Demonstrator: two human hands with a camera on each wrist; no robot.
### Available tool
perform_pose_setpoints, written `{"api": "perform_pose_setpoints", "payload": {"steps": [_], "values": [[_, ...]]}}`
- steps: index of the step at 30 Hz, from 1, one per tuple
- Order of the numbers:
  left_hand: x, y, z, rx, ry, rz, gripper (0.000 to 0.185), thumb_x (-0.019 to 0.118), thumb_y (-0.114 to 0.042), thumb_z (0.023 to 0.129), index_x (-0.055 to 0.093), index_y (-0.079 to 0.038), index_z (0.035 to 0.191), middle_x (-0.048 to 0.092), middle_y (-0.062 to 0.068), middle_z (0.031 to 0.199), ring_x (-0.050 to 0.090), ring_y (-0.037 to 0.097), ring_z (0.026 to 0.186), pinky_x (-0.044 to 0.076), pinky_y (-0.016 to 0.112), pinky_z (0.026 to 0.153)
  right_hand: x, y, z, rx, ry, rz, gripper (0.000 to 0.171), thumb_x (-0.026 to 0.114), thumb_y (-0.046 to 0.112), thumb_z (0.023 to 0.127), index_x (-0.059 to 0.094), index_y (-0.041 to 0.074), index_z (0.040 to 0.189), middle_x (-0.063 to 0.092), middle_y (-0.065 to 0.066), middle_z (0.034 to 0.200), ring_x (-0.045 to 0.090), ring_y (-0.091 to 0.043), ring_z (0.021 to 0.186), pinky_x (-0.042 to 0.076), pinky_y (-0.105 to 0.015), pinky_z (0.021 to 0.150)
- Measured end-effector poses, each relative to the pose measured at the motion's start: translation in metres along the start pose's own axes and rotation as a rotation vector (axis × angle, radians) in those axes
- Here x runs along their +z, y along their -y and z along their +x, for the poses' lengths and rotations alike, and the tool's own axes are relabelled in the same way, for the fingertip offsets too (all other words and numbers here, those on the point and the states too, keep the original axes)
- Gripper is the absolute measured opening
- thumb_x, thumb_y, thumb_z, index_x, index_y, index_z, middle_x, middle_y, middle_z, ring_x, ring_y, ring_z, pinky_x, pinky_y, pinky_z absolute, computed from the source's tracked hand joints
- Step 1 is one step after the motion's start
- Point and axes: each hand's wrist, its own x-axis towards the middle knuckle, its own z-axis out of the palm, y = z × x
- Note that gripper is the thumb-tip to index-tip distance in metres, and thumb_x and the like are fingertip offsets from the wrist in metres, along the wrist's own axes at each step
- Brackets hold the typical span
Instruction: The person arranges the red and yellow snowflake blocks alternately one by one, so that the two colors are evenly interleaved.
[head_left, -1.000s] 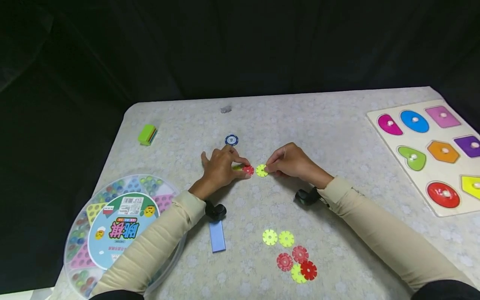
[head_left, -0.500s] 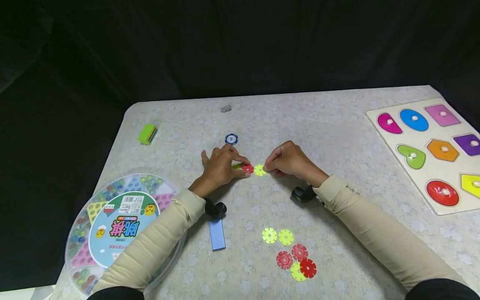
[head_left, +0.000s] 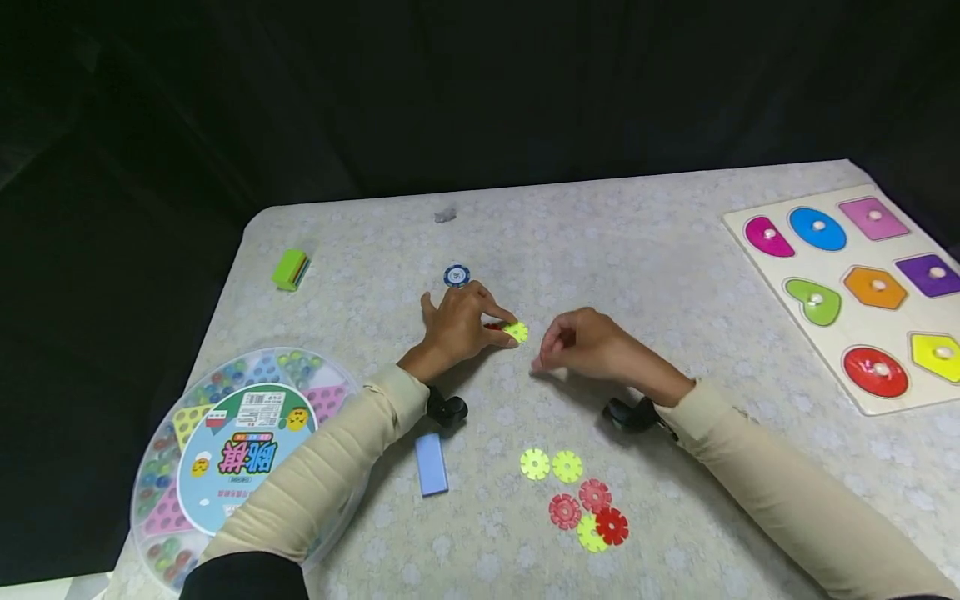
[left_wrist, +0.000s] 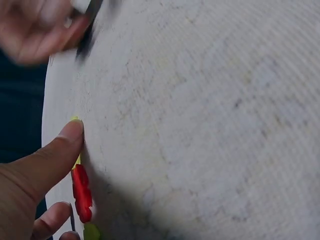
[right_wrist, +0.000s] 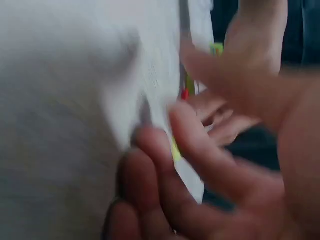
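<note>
My left hand [head_left: 459,325] pinches a yellow notched building disc [head_left: 519,332] between thumb and index finger, low over the table. In the left wrist view, a red disc [left_wrist: 82,192] stands edge-on behind it. Another yellow-green disc [left_wrist: 91,231] follows in the same row, mostly cut off. A short way to the right, my right hand [head_left: 588,346] has its fingers loosely curled and holds nothing; it is blurred in the right wrist view. Nearer the front lie loose yellow discs [head_left: 535,464] and red discs [head_left: 612,527], some overlapping.
A round marble-game box [head_left: 247,417] lies under the left forearm. Close by is a blue block [head_left: 431,465]. Behind the left hand sits a poker chip [head_left: 457,275]. Green stacked blocks [head_left: 290,269] stand far left, a shape-puzzle board [head_left: 832,325] lies right.
The right hand, earlier at the yellow disc's edge, has let go and drawn back to the right. My left hand has shifted right, its grip moving from the red disc to the yellow one.
</note>
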Motion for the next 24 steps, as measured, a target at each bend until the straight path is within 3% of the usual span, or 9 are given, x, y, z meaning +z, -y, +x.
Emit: {"api": "perform_pose_setpoints", "payload": {"steps": [4,10,15,24], "values": [[0.0,0.0,0.0,-0.01,-0.012,-0.002,0.026,0.086,-0.04,0.076,0.081,-0.033,0.102,0.066,-0.003,0.112,0.059,0.021,0.108,0.011,0.082,0.107,0.01,-0.003,-0.045,-0.117,0.162,-0.138,0.026,0.09,0.026,0.073,0.07,0.013,0.083,0.061,-0.001,0.085,0.052,-0.015,0.078,0.044,-0.028,0.069],[-0.001,0.0,-0.001,-0.001,-0.016,-0.01,0.027,0.085,-0.041,0.078,0.081,-0.032,0.103,0.065,-0.002,0.113,0.059,0.022,0.108,0.01,0.083,0.107,0.027,-0.007,-0.097,-0.104,0.115,-0.375,0.041,0.097,0.036,0.057,0.06,0.026,0.072,0.05,0.008,0.087,0.043,-0.013,0.08,0.033,-0.042,0.073],[-0.002,0.001,-0.001,-0.014,-0.013,-0.007,0.027,0.085,-0.041,0.077,0.081,-0.033,0.102,0.064,-0.003,0.114,0.058,0.023,0.108,0.009,0.082,0.108,0.032,-0.012,-0.108,-0.124,0.062,-0.364,0.038,0.097,0.029,0.058,0.059,0.028,0.065,0.049,0.012,0.081,0.044,-0.006,0.074,0.032,-0.051,0.078],[0.0,0.002,0.0,-0.01,-0.009,-0.029,0.027,0.084,-0.041,0.077,0.081,-0.032,0.102,0.064,-0.003,0.113,0.056,0.025,0.109,0.008,0.082,0.108,0.036,-0.013,-0.113,-0.093,0.054,-0.371,0.038,0.095,0.028,0.061,0.059,0.029,0.072,0.05,0.014,0.081,0.045,-0.002,0.076,0.032,-0.056,0.087]]}}
